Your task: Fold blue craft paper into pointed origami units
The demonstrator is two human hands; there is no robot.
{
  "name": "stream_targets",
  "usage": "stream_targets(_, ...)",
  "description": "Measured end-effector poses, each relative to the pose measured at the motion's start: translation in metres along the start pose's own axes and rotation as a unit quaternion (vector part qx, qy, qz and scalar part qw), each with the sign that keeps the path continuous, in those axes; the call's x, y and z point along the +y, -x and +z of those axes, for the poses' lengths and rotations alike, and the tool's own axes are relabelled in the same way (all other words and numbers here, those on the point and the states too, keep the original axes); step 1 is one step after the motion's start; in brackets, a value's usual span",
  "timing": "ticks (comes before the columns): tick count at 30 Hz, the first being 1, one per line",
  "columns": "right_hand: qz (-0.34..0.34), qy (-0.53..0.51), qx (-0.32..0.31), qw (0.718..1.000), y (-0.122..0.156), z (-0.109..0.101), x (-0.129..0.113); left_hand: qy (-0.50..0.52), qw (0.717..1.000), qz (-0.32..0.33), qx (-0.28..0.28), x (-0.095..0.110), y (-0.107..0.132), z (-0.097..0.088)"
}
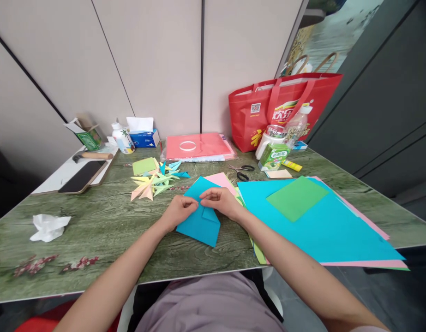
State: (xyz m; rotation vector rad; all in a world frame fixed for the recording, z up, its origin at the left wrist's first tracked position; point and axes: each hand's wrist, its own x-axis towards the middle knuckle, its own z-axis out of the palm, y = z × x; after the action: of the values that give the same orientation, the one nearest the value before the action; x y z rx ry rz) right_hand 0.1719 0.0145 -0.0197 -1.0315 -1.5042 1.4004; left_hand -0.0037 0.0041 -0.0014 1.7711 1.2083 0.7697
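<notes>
A partly folded sheet of blue paper (198,229) lies on the table in front of me, with a folded flap near its middle. My left hand (181,210) is closed in a pinch at its left side. From the right, my right hand (221,201) pinches the paper close to the left fingertips, just above the flap. Pink paper (221,180) shows from beneath the blue piece. Up and to the left sits a pile of folded paper pieces (156,180) in yellow, peach, green and blue.
Large blue sheets (316,230) with a green square (297,198) on top cover the right side. Scissors (243,172), a glue stick (291,165), a green carton (274,157) and a red bag (254,127) stand or lie behind. A phone (83,176), hammer (92,156) and crumpled tissue (50,227) are left.
</notes>
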Motion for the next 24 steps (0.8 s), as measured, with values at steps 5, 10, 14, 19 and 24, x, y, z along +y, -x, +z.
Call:
stream_targets(5, -0.009, -0.025, 0.007, 1.000, -0.001, 0.001, 0.002, 0.015, 1.000, -0.023, -0.007, 0.000, 0.000, 0.001)
stream_targets(10, 0.008, -0.041, 0.024, 0.999, -0.002, -0.002, -0.002, 0.043, 0.997, -0.060, -0.018, 0.002, 0.000, -0.003)
stream_targets(14, 0.027, -0.056, 0.053, 0.997, -0.003, -0.008, -0.005, 0.091, 0.991, -0.098, -0.016, 0.009, 0.001, -0.006)
stream_targets(19, 0.018, -0.068, 0.070, 0.995, -0.004, -0.011, -0.006, 0.162, 0.978, -0.127, -0.007, 0.016, 0.001, -0.008)
stream_targets(24, 0.015, -0.081, 0.075, 0.994, -0.006, -0.011, -0.002, 0.188, 0.971, -0.149, 0.004, 0.013, 0.000, -0.013)
